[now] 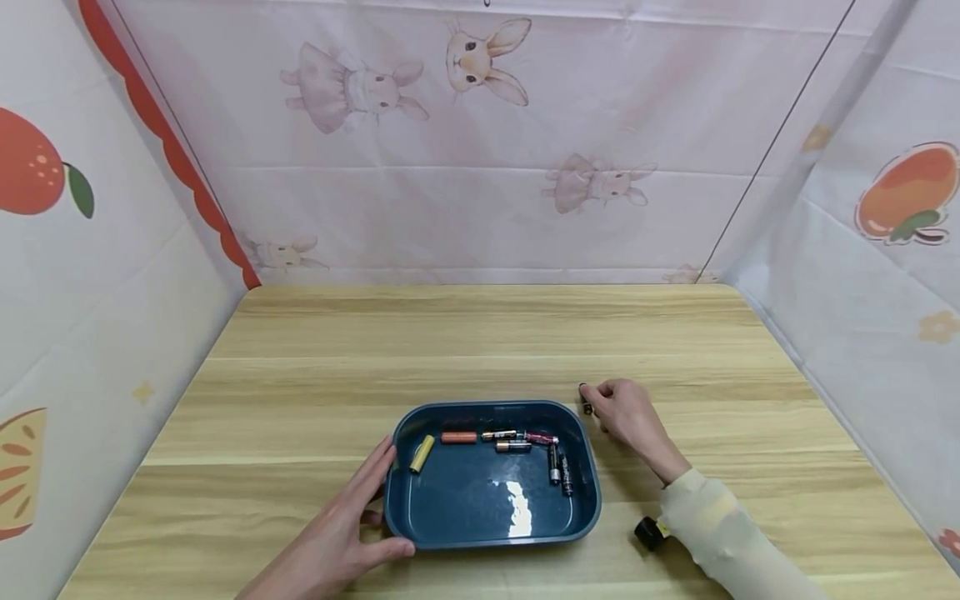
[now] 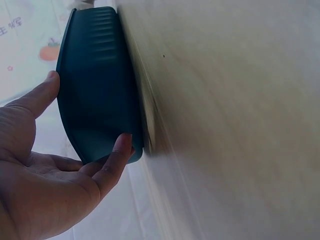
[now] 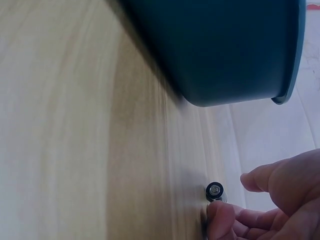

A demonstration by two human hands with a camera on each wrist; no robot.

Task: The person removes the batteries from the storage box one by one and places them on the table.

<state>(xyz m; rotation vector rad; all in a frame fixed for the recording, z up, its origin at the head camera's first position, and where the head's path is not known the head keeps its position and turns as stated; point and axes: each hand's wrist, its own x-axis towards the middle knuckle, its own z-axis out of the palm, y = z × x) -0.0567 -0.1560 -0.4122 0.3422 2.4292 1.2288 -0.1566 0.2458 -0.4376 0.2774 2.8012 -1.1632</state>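
A dark blue tray (image 1: 491,533) stands on the table with several batteries in it. Among them are a yellow battery (image 1: 422,454), an orange battery (image 1: 459,437) and a pinkish-red battery (image 1: 541,438). My left hand (image 1: 341,529) grips the tray's left end; in the left wrist view its thumb and fingertips touch the wall and rim. Beyond the tray's right end, my right hand (image 1: 630,417) is beside a black battery (image 1: 586,400) lying on the table. In the right wrist view a fingertip meets this battery (image 3: 215,190), while the thumb stands apart from it.
The wooden table (image 1: 300,350) is bounded by a rabbit-print cloth (image 1: 487,225) at the back and fruit-print cloths at both sides. A small black object (image 1: 649,533) is beside the right sleeve (image 1: 720,525).
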